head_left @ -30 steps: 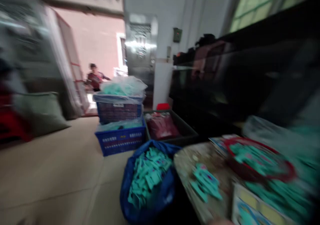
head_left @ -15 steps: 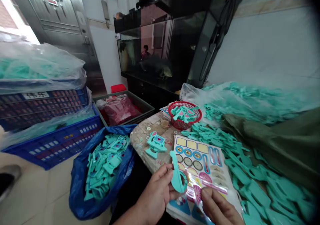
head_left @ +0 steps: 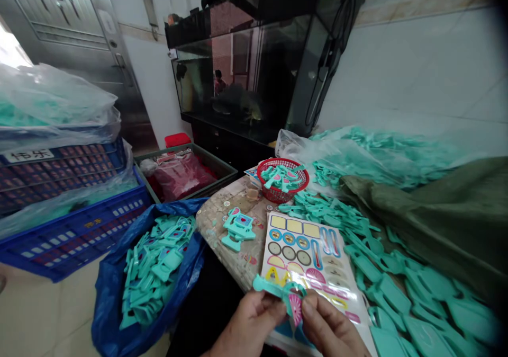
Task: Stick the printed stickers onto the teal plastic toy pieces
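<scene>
My left hand pinches a teal plastic toy piece at the bottom middle of the head view. My right hand meets it there, fingers pinched on a small pink fan-shaped sticker against the piece. Just beyond lies a sticker sheet with round, square and bar stickers on a worn table. A few finished teal pieces lie to the sheet's left.
A red basket of teal pieces stands behind the sheet. Loose teal pieces cover the right side beside a green sack. A blue bag of pieces, blue crates and a dark tank surround.
The view swung from the room down to the table. The teal piece went from upright in my left hand to lying across both hands, and my right hand now presses a sticker to it.
</scene>
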Demonstrator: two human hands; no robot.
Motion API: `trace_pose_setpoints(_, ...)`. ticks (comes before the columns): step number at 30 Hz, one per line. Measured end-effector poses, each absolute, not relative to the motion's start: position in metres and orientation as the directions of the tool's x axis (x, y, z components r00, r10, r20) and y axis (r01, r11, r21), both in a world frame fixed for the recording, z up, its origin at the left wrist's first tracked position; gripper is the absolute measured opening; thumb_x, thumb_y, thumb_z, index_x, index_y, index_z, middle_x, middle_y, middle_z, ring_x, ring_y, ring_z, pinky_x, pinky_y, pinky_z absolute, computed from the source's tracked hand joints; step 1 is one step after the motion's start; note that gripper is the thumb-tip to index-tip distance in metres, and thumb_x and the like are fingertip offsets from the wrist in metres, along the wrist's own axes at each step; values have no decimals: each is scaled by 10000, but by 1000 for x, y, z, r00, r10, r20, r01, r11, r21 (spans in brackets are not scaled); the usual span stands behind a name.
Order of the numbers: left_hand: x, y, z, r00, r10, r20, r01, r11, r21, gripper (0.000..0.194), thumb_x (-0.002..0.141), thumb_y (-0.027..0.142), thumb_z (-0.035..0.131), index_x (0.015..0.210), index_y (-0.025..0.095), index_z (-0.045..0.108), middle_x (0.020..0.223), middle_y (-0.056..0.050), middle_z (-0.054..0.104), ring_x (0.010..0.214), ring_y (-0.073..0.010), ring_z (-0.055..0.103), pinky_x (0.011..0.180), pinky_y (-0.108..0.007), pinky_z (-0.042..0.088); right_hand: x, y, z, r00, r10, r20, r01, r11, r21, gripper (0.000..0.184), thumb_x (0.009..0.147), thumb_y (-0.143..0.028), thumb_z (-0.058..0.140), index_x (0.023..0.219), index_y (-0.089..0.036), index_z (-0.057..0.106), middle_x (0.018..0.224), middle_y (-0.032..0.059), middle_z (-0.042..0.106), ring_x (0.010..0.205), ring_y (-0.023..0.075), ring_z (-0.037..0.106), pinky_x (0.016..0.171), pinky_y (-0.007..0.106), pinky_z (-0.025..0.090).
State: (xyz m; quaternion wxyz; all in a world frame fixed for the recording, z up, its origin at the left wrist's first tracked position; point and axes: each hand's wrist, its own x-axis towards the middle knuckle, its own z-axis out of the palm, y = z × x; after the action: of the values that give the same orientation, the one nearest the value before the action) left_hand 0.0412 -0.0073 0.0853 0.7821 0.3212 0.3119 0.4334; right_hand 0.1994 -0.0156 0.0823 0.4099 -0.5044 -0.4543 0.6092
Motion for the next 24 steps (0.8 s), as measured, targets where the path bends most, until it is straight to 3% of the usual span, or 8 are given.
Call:
trace_pose_setpoints(4,15,0,87,437,867,-240,-455,443,773,427,733,424,668,1094,215,576,1171,-87,641,1047,-251,591,893,-379,418,207,-10,87,-286,921,-264,113,-241,-964,406,767,-572,563,627,-197,493,647,-32,460,642,127,389,637,239,369)
trace_pose_setpoints(6,3,7,87,456,841,-290,-388,481,786,510,807,577,471,1146,207,561,1152,-111,651,974,-239,622,814,-355,440,209,-10,86,-332,901,-279,220,-213,-952,415,757,-570,570,614,-193,470,616,-41,434,604,114,356,579,228,332)
trace_pose_setpoints(8,-3,10,86,474,797,-374,-207,514,832,582,829,625,353,1128,187,593,1020,-105,696,812,-191,643,705,-292,438,209,-11,82,-389,875,-287,297,-176,-939,394,753,-541,583,618,-193,459,597,-49,422,581,106,344,541,220,298)
trace_pose_setpoints(12,8,6,80,490,749,-446,18,502,864,394,748,516,595,926,182,704,797,-39,705,640,-140,584,605,-233,416,206,-16,73,-452,817,-358,362,-199,-911,302,752,-439,616,642,-204,463,592,-54,440,565,101,380,497,207,280)
trace_pose_setpoints(17,24,1,79,540,729,-421,-38,521,853,314,693,430,668,827,152,725,612,-31,667,527,-151,568,536,-247,435,204,-14,78,-435,844,-314,288,-200,-937,293,774,-464,594,652,-203,542,605,-34,523,593,124,467,569,223,378)
trace_pose_setpoints(21,22,5,84,367,852,-374,-156,453,878,306,749,418,621,829,136,707,669,-7,663,565,-112,557,562,-208,418,205,-5,96,-321,925,-205,172,-155,-973,310,783,-460,603,626,-197,558,756,1,579,730,147,511,700,242,417)
trace_pose_setpoints(24,23,7,86,276,902,-331,-283,405,869,300,786,399,593,890,132,682,707,-9,670,654,-138,589,646,-239,445,204,0,103,-157,973,-171,78,-160,-984,328,786,-488,596,635,-200,553,821,1,568,798,149,506,718,220,414)
